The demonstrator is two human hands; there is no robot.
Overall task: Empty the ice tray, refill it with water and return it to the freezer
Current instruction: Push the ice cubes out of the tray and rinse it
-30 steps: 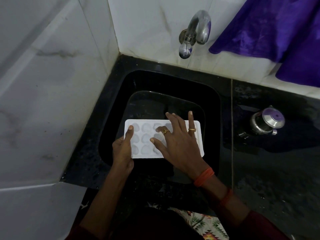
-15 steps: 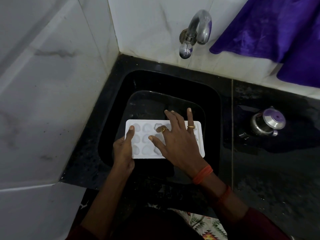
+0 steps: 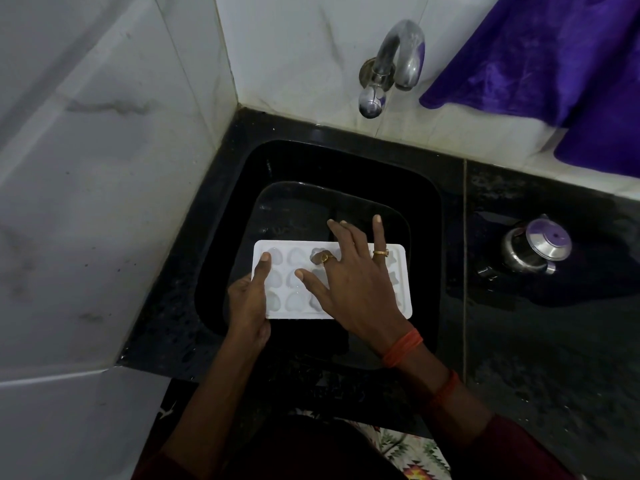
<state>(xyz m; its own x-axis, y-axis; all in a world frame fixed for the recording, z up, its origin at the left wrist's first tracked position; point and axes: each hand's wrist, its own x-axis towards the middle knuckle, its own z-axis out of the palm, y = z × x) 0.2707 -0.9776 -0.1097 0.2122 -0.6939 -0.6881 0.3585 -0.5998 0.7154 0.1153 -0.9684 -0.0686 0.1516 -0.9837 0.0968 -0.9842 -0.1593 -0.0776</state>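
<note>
Dim overall; sink (image 3: pixel 346 164) lost in shadow, glare on tap (image 3: pixel 403 53), wide-angle warp at edges, pic sharp.

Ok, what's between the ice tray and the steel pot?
Head view: only the sink's right rim and bare black counter separate ice tray from steel pot.

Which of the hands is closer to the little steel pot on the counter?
Right. The right hand lies spread over the ice tray, on the side toward the steel pot; the left hand grips the tray's opposite end, farther from it.
</note>
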